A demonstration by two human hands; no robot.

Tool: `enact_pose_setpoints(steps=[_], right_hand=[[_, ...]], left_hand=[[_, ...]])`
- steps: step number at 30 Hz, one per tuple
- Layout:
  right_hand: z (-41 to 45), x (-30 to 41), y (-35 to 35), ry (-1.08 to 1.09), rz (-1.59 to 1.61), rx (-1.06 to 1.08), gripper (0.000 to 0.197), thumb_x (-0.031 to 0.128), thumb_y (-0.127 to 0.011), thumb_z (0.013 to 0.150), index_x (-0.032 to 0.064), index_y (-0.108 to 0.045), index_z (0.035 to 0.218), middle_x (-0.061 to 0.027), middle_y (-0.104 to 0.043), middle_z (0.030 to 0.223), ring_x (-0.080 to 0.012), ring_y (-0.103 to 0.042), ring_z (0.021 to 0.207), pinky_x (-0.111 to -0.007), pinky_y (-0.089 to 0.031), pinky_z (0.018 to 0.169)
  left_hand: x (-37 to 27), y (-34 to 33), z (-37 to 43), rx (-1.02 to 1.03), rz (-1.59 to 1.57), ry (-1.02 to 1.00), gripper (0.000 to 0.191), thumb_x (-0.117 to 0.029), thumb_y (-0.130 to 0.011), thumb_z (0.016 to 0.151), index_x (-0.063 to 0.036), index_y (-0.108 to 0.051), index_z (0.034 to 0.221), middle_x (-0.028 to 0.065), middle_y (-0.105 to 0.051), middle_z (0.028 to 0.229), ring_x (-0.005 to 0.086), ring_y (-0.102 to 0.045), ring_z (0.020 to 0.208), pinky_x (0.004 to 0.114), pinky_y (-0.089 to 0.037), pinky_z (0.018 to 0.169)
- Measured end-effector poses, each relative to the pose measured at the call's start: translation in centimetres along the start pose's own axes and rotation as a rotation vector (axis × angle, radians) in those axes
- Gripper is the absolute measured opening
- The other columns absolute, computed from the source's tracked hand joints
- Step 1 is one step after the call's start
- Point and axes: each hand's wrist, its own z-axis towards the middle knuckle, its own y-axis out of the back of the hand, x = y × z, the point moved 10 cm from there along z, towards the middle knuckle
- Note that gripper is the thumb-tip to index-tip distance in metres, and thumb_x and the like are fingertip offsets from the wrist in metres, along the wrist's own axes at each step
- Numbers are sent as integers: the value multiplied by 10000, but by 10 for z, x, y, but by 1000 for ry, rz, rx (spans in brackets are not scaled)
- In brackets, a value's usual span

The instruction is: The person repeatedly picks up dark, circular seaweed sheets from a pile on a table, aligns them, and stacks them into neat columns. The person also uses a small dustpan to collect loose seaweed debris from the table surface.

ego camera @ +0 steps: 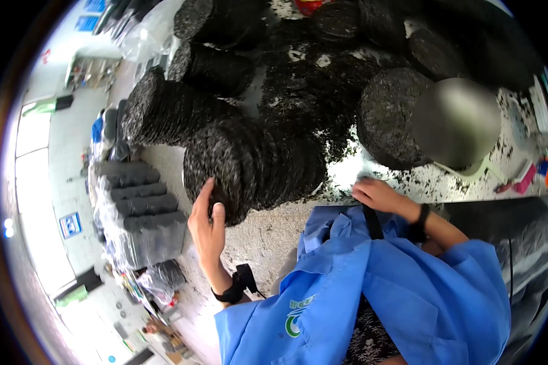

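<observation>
My left hand (208,228) rests against the near end of a stack of round, dark dried seaweed cakes (274,164) lying on its side. The fingers and thumb are spread, and the fingertips touch the rough end face. My right hand (378,195) is at the table's front edge with its fingers curled; their inner side is hidden. Behind it, a wide round seaweed cake (390,118) leans upright at the right. Loose black seaweed flakes (306,86) cover the middle of the white table (347,169).
More seaweed stacks (173,109) lie at the left and back. A pale green plastic item (472,171), partly covered by a blurred patch, and a pink object (525,178) are at the right. Bagged dark rolls (141,214) stand on the floor at the left.
</observation>
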Motion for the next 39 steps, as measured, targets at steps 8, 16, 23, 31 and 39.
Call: enact_pose_setpoints(steps=[8,16,23,31,39], right_hand=[[75,-141,-169,-949,1146,-511,664,609,-442,885,45,-473,1234,-94,-610,966,-217,-601,904,-350,-478,792],[118,-58,-188,-526,1913,-545,637,581,-472,881,114,-487,1314,-76,-553,1270,-206,-541,1132,-401,-424,977],[43,-5,-81,-614,1161,-534,887,671,-322,883,-2,-185,1444,-159,-132,1522,-252,-80,1417,-389,-67,1139],[29,-79,-81,-782,1042,-409,818,706,-227,878,157,-148,1480,-96,-75,1543,-265,-75,1415,-486,-127,1116],[15,-98,-111,-846,899,-401,689,619,-225,920,218,-173,1478,-62,-183,1525,-245,-161,1403,-463,-168,1117]], left_hand=[[101,10,-10,54,12,9,375,-212,-561,880,-14,-575,1197,173,-489,1154,302,-482,1052,385,-388,888],[310,-1,-60,-6,-698,410,522,-341,-438,927,-94,-369,1382,145,-350,1426,299,-362,1281,443,-316,1042],[335,-94,-96,-31,-1479,808,517,-383,-333,979,-90,-334,1405,90,-412,1400,272,-411,1266,424,-341,1060],[351,-162,-53,353,-1253,954,736,-582,-368,911,-90,-252,1446,100,-321,1454,272,-310,1325,410,-282,1080],[336,-188,-52,263,-1420,929,595,-494,-403,930,-66,-424,1342,111,-510,1295,259,-503,1167,398,-419,982]])
